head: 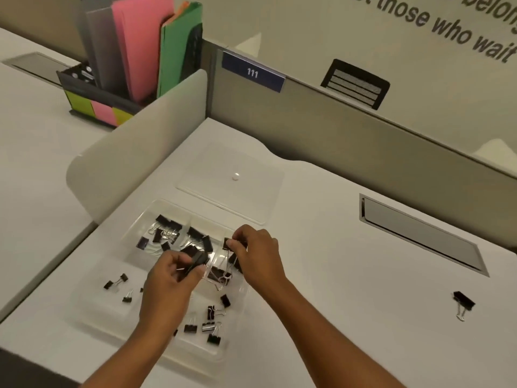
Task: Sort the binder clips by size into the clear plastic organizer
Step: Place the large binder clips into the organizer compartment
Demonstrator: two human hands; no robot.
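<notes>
On the white desk (pixel 321 247), a clear plastic organizer (pixel 156 208) with several compartments, both bare hands working above its middle. Left hand (pixel 170 287) curled, fingers closed round a large black binder clip (pixel 195 261), wire handles jutting back toward the palm. Right hand (pixel 257 253) just beside it, thumb and forefinger pinched on another black binder clip (pixel 233 243), silver handles hanging down below the fingertips. Far compartments holding a cluster of medium and large clips (pixel 167 231), some overlapping, more of them (pixel 200 236) in the next cell toward the right. Under the hands, one more big clip (pixel 221 274) lying with its wire loops spread. Near-left compartment with a few small clips (pixel 116 281) scattered well apart; near-right compartment with a handful of small clips (pixel 211 317), some upright, some tipped over. Exact divider lines hard to tell through the transparent plastic. Behind the organizer, its clear flat lid (pixel 232 177) lying on the desk with a small white knob in the middle. Off to the right, well apart from everything else, a lone black clip (pixel 463 302) resting on the bare desk near a grey cable hatch (pixel 419 233). Beyond the partition, a holder of pink and green folders (pixel 145 46) and a blue plate marked 111 (pixel 251 72)
</notes>
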